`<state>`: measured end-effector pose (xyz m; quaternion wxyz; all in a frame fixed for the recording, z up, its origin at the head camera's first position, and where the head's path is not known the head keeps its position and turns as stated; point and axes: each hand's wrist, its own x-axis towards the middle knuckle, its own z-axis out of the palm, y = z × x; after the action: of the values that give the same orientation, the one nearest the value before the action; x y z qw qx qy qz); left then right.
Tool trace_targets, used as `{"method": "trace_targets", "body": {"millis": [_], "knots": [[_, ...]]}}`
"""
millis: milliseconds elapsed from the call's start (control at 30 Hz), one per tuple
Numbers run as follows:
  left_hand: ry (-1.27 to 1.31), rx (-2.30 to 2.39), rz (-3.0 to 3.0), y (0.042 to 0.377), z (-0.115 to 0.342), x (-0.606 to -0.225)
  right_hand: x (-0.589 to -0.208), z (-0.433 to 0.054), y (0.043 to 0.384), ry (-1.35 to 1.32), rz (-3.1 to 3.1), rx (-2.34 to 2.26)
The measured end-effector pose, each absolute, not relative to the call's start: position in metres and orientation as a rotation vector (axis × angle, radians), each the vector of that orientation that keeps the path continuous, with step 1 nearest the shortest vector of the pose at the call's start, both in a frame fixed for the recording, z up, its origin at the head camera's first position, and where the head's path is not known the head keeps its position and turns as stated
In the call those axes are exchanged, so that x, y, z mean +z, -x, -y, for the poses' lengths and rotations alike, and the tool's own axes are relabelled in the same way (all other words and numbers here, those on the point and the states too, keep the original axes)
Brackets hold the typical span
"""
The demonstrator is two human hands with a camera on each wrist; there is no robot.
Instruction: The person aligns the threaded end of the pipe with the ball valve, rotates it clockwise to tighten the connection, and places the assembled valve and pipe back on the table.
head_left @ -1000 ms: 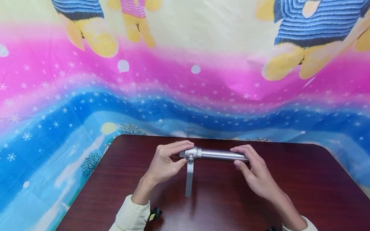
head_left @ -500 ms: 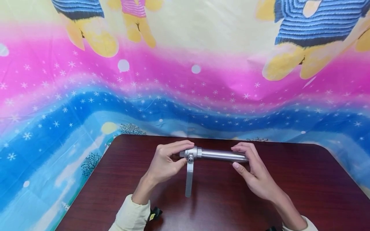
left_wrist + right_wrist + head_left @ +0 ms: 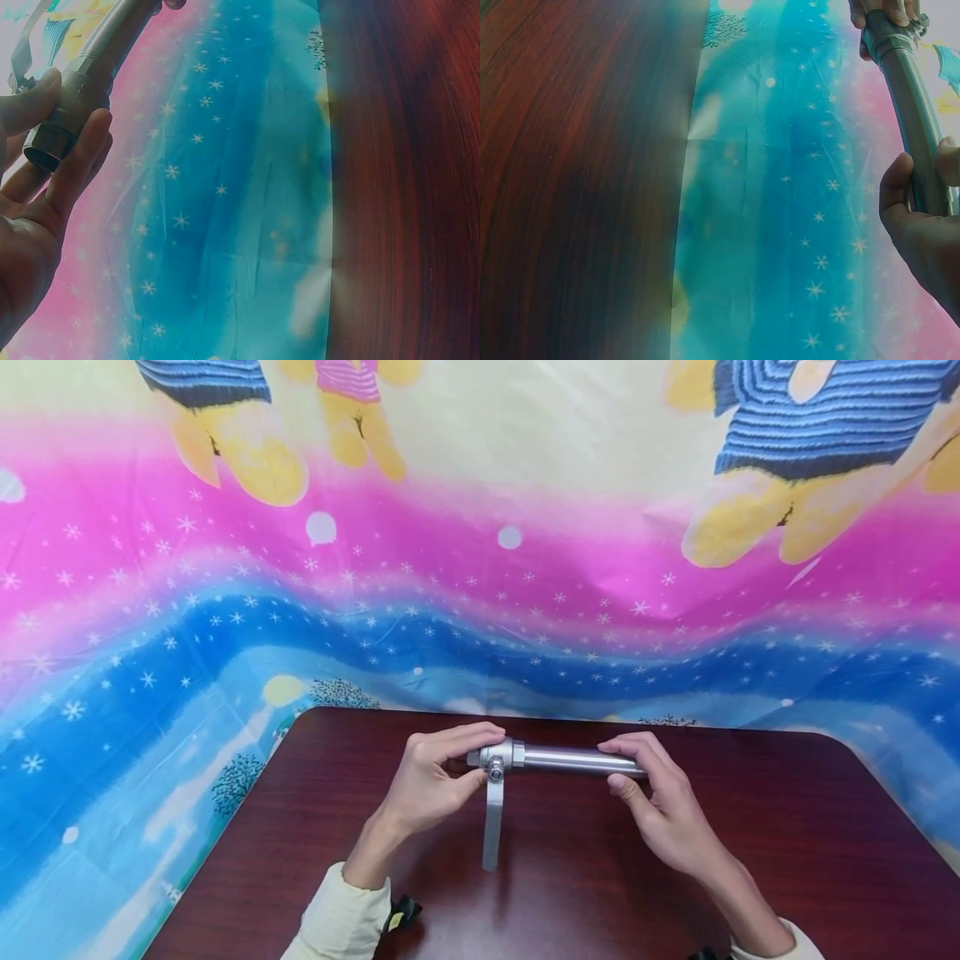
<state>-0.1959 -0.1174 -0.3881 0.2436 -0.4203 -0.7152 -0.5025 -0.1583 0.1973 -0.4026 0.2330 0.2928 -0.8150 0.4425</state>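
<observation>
A metal ball valve (image 3: 496, 754) is joined to a steel pipe (image 3: 566, 759) that runs level to the right. Its flat lever handle (image 3: 492, 827) points toward the person. My left hand (image 3: 431, 785) grips the valve body between thumb and fingers. The valve's open hex end (image 3: 49, 146) shows between those fingers in the left wrist view. At the pipe's far right end, my right hand (image 3: 663, 797) pinches it with the thumb below and fingers on top. In the right wrist view the pipe (image 3: 913, 112) slants up to the valve; its near end is hidden by the hand.
Valve and pipe are held above a dark red-brown wooden table (image 3: 570, 893) with rounded far corners. Behind it hangs a colourful printed cloth (image 3: 450, 568) with snowflakes and bears. A black strap piece (image 3: 403, 913) shows at the left sleeve (image 3: 341, 914).
My right thumb and fingers spread a little off the pipe half a second ago and now close on it again. The left hand and valve stay nearly still.
</observation>
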Motion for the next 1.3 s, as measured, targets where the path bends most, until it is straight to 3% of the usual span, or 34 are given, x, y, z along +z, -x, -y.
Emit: {"method": "trace_targets", "body": {"millis": [1300], "knots": [[1.166,-1.402,1.948,0.1958,0.1173,-0.3884,-0.4025,-0.2003,0.1588,-0.834,2.248,1.152]]}}
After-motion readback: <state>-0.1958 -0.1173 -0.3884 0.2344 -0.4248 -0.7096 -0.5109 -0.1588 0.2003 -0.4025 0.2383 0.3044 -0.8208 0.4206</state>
